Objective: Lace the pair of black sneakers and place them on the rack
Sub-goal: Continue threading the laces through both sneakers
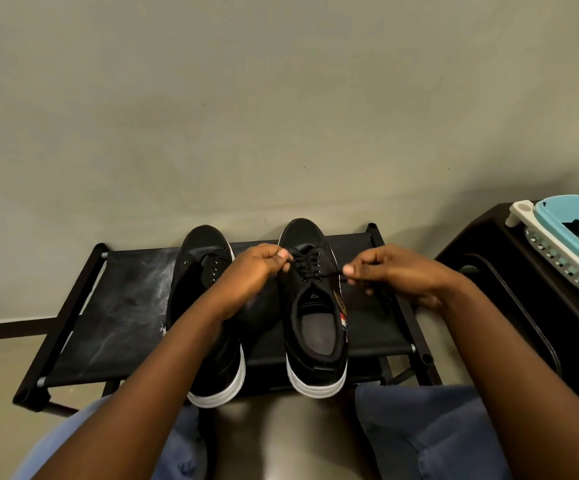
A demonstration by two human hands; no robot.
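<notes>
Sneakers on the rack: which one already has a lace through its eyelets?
The right sneaker: a black lace crosses its eyelets, both hands pinching the ends. The left sneaker shows bare eyelets.

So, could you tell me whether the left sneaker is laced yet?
Not laced: the left sneaker shows bare eyelets, while the right sneaker has lace crossed through its eyelets, both hands pinching the ends.
</notes>
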